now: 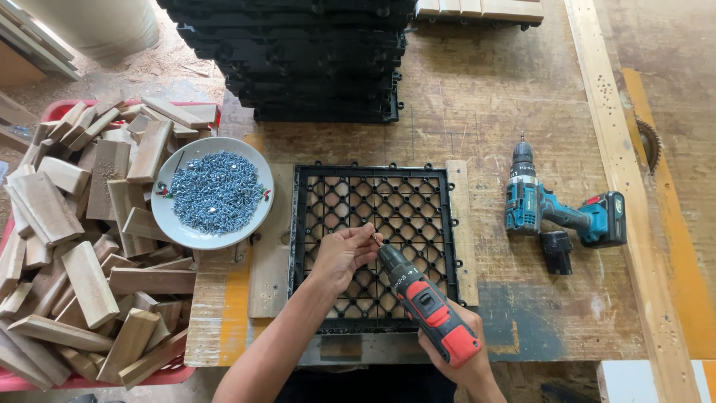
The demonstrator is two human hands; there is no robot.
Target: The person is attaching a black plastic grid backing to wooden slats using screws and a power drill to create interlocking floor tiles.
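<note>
Over the black plastic grid tile, left hand fingers pinch a small screw at the bit; right hand grips red-black cordless drill. Left of fingers: white plate w/ silvery screws, red bin w/ wood offcuts.

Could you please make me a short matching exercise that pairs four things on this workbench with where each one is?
1. red drill
2. teal drill
3. plate of screws
4. black grid tile

A. in the right hand
B. resting on wood blocks
C. lying alone on the bench
D. under the left hand

Pairs: 1-A, 2-C, 3-B, 4-D
</note>
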